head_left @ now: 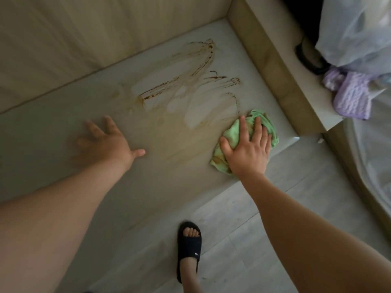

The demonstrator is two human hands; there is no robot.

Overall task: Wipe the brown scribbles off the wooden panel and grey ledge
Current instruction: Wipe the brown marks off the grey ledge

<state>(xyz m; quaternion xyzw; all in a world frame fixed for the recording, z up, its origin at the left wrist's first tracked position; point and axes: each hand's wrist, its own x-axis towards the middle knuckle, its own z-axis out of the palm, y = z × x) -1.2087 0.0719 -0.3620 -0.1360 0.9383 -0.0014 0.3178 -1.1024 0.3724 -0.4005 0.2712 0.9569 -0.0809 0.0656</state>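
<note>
Head view, the only one. Nearest are two bare forearms coming in from the bottom edge, plus a foot in a black sandal [189, 248] on the pale floor [232, 218], below and left of the green cloth [267, 123]. It reads as a step in to get reach.

Right hand [247, 151] lies flat on top of the green cloth, fingers spread and mostly straight, pressing it onto the grey ledge [63, 132]. It is not curled round the cloth and there's no pinch. A flat palm spreads load over the wad, which suits scrubbing. The cloth is bunched and brown-stained at its near corner.

Left hand [110, 142] is well left of the cloth, fingers splayed, holding nothing. It's slightly blurred, so I can't tell whether it touches the ledge. Probably a brace.

Brown scribbles [190, 81] lie on the ledge up and left of the cloth. The dark streaks are furthest off, with a wide tan smear between the cloth and the left hand and cleaner patches among them. The closest streak ends just beside the cloth's top edge.

Wooden panel [74, 39] rises behind the ledge, far up-left of the cloth. I can make out no marks on it, but the light is dim. A side panel [275, 66] stands just right of the cloth.

Judgement: the ledge is part done. The smear needs a fresh cloth face or it will just spread.

Beyond the side panel, right of the cloth, are a purple cloth [353, 96] and a plastic bag [355, 28].
</note>
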